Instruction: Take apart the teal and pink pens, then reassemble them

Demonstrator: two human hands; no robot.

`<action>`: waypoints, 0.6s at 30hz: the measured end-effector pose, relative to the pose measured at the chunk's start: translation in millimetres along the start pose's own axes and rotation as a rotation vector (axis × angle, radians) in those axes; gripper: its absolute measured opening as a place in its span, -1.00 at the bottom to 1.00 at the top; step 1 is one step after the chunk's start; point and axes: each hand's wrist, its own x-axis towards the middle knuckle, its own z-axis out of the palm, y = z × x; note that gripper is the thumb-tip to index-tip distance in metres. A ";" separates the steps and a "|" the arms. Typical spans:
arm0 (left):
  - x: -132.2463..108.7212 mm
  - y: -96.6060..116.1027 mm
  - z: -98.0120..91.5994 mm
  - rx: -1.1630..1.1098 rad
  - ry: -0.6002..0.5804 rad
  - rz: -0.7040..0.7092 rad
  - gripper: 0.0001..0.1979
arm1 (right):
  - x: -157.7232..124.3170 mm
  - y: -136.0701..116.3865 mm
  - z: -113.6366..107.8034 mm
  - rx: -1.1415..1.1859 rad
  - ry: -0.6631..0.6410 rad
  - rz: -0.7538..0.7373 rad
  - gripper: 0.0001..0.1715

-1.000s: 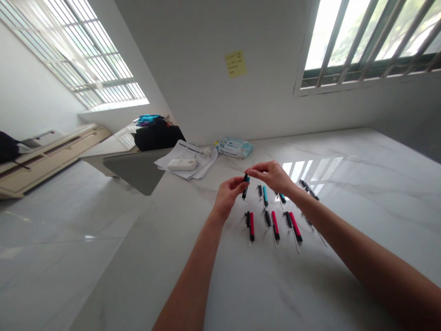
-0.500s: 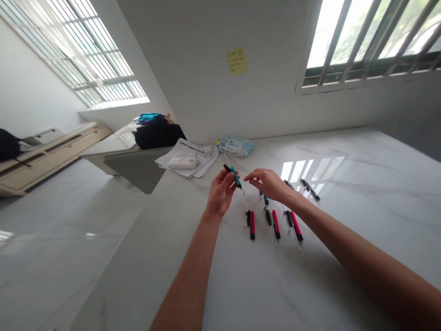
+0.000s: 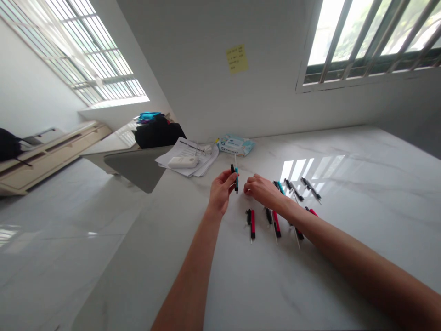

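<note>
My left hand [image 3: 221,191] is closed around the parts of a pen: a blue and black barrel [image 3: 236,179], a black piece beside it and a thin white refill [image 3: 235,161] pointing up. Just to its right, my right hand [image 3: 259,188] is low over the table, fingertips pinched together; whatever they hold is hidden. Below the hands lie taken-apart pens with red barrels, among them a left one [image 3: 252,224] and a middle one [image 3: 276,224]. Another blue barrel [image 3: 281,187] shows past my right wrist, and my right forearm covers part of the red pens.
Black and grey pen parts [image 3: 311,187] lie farther right on the marble-patterned table [image 3: 361,184]. At the back are a wet-wipes pack [image 3: 236,145] and papers [image 3: 203,168] with a white device [image 3: 183,162] on top. A yellow note [image 3: 237,59] sticks to the wall.
My right hand has come down and its fingers have drawn together. In my left hand the pen parts have turned more upright. A small white piece below them is no longer visible.
</note>
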 end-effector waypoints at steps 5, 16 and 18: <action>1.5 -3.8 -2.3 0.155 0.051 -0.012 -0.61 | 2.5 5.0 -5.7 0.079 0.069 0.043 -0.84; 3.8 -12.0 -2.0 0.251 -0.055 0.009 -0.61 | 2.2 47.3 -68.7 0.754 0.428 0.281 -0.74; 3.1 -12.6 -0.7 0.255 -0.085 0.010 -0.61 | 3.0 48.0 -72.3 0.888 0.455 0.254 -0.69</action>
